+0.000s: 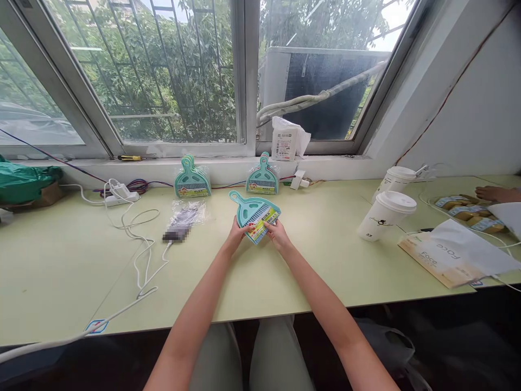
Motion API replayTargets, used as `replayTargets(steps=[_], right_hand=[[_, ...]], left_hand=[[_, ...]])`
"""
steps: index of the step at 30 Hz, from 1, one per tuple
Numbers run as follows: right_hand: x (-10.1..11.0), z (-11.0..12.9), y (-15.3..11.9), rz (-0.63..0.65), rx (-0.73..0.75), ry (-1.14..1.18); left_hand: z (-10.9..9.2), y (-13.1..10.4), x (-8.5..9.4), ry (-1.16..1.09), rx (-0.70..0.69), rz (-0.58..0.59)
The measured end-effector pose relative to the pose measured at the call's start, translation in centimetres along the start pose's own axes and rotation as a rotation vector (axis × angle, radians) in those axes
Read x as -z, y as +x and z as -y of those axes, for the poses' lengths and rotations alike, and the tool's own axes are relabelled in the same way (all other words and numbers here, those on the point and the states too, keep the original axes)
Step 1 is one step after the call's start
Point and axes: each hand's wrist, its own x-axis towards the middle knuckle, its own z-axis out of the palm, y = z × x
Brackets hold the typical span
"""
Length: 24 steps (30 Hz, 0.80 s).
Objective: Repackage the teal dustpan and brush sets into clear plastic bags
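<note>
Both my hands hold a teal mini dustpan-and-brush set (pixel 253 209) above the table, its handle tilted to the upper left. My left hand (pixel 236 234) is closed on its lower left edge. On the right, my right hand (pixel 278 232) grips the lower right side, thumb over the yellow label. Behind it, two bundles of similar dustpan sets lean against the wall under the window: the left bundle (pixel 192 179) and the right bundle (pixel 262 176), both in clear plastic. Left of my hands lies a phone (pixel 179 224) on a clear plastic bag, a white cable plugged into it.
White cables (pixel 142 255) run across the table's left side to a power strip (pixel 121 195). Two lidded paper cups (pixel 385 217) and a tissue pack (pixel 451 255) stand or lie at right. Another person's hand (pixel 499 194) rests at far right. A screwdriver (pixel 130 158) lies on the sill.
</note>
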Motion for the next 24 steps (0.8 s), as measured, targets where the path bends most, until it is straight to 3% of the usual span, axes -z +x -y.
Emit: replayTargets(steps=[9,13,16,21,24], right_hand=[[-0.3,0.5,-0.3,-0.024,-0.099,-0.036],[0.1,0.4,-0.1,-0.065,-0.126,-0.014],[0.7,0.4,0.3,-0.108,-0.095,-0.001],[1.9,0.4,1.0,-0.191,-0.115,0.022],[2.3,0.5,1.3,-0.194,-0.145,0.013]], left_hand=[[0.0,-0.1,-0.3,0.017,-0.059,-0.010],[-0.2,0.3,0.1,0.162,-0.054,0.003],[-0.7,0.7,1.0,0.393,-0.104,-0.139],[-1.7,1.0,5.2,0.860,-0.421,-0.490],[-1.8,1.2,7.9,1.007,-0.344,-0.604]])
